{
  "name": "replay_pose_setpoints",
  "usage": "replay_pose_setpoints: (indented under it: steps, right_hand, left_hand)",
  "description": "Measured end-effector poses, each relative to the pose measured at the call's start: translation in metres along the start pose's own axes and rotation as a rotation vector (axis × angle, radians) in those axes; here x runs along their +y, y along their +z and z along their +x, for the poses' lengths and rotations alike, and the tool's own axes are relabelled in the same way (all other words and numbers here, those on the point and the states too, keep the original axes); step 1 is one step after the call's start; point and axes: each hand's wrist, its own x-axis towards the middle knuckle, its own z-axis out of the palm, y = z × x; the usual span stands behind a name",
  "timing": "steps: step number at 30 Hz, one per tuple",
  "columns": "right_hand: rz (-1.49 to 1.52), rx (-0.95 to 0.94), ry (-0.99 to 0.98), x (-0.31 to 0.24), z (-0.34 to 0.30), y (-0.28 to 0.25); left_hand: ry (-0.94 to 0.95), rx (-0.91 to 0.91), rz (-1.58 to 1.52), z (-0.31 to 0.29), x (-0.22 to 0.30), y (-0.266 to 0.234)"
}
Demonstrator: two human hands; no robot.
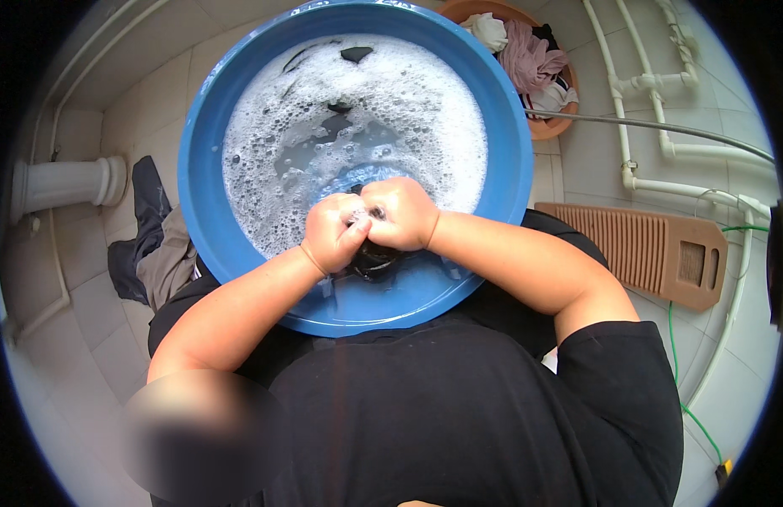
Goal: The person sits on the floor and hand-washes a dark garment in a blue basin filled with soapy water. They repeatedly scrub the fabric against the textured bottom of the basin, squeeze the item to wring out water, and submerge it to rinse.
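Observation:
A big round blue basin (357, 319) holds water topped with white suds (446, 127). Over its near side, my left hand (334, 232) and my right hand (401, 213) are closed and pressed against each other, knuckles up. Both grip a dark wet cloth (374, 260), which bulges out below them toward the near rim. Most of that cloth is hidden by the fingers, so I cannot tell which garment it is. Farther off in the foam, bits of dark fabric (356, 55) poke through the surface.
An orange basin (550, 128) with white, pink and dark clothes stands at the far right. A brown washboard (632, 245) lies to the right, near white pipes (653, 182) and a thin green cord (674, 355). Dark and beige clothes (150, 228) lie on the left-hand floor beside a white pedestal (70, 186).

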Motion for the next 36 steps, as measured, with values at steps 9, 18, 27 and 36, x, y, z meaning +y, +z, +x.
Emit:
replay_pose_setpoints:
  steps: [9, 18, 27, 36]
  right_hand:
    - [0.062, -0.004, 0.25, -0.007, 0.005, -0.008]
    - [1.655, 0.579, 0.814, -0.008, -0.003, -0.038]
    - [1.785, 0.741, 0.069, -0.054, -0.037, -0.193]
    - [0.034, 1.023, 0.555, 0.088, -0.012, -0.217]
  left_hand:
    - [-0.088, 0.039, -0.12, -0.007, -0.01, 0.002]
    - [-0.733, 0.374, -0.71, -0.004, 0.03, -0.043]
    - [-0.627, 0.408, -0.637, -0.012, 0.055, -0.077]
    - [-0.586, 0.343, -0.573, -0.005, 0.056, -0.075]
